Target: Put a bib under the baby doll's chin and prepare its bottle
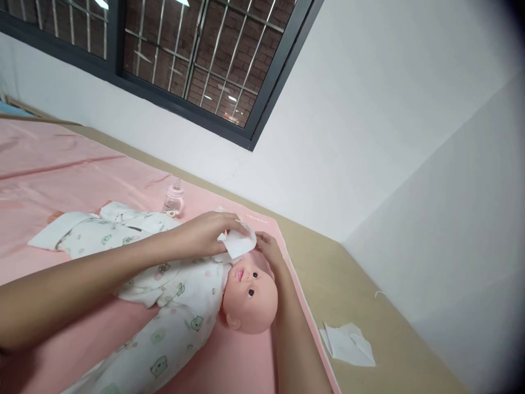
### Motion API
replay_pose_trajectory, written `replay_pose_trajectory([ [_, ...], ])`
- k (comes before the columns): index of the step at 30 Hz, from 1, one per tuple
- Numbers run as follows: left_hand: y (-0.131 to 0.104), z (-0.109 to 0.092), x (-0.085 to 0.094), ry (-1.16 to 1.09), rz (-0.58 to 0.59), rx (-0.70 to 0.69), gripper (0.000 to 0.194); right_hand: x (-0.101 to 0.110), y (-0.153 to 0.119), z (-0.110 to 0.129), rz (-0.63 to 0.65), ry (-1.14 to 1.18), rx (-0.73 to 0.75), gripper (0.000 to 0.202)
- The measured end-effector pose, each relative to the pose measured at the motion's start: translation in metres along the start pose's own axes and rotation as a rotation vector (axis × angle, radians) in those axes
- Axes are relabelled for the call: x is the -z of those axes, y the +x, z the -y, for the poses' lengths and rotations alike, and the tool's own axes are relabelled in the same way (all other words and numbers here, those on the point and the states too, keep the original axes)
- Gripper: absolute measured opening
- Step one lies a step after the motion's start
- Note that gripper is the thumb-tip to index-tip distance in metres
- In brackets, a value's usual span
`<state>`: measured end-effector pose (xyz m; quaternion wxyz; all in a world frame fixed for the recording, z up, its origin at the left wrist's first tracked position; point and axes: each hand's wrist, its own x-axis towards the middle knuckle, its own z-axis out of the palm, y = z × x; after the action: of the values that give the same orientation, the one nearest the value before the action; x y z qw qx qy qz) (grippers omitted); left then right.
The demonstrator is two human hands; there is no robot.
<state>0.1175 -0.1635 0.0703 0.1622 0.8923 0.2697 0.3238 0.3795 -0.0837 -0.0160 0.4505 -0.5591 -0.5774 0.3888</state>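
White tissue [239, 242] is up between your hands, by the far shoulder of the doll [251, 303], close to its chin; contact with the doll, can't tell. Left hand [207, 234]: grip is closed in a pinch, thumb and fingers on the tissue's near edge. Right hand [268, 249]: fingers half curled at the tissue's far edge; can't tell if they have hold of it. I'd take that edge lightly and spread the sheet flat, no hard pull, it looks thin and could tear. Mind your right forearm, it runs right by the crown and could nudge the head. Left forearm crosses above the torso, so don't lean on it. Bottle [175, 200] stands beyond the doll on the pink sheet [248, 358]; watch your left knuckles. Folded white cloth [348, 345] lies off the sheet's edge, well clear.
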Motion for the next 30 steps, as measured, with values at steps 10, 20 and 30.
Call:
replay_pose_trajectory([
  [10,0.002,0.020,-0.003,0.235,-0.125,0.117,0.074,-0.028,-0.074,0.129,0.048,-0.220,0.494,0.027],
  [20,0.002,0.028,0.013,0.021,-0.117,0.200,0.057,-0.022,-0.056,0.111,-0.085,-0.499,0.446,0.023],
  [30,-0.001,0.102,0.072,-0.456,-0.552,0.599,0.045,0.010,-0.018,0.064,-0.196,-0.592,0.174,0.039],
])
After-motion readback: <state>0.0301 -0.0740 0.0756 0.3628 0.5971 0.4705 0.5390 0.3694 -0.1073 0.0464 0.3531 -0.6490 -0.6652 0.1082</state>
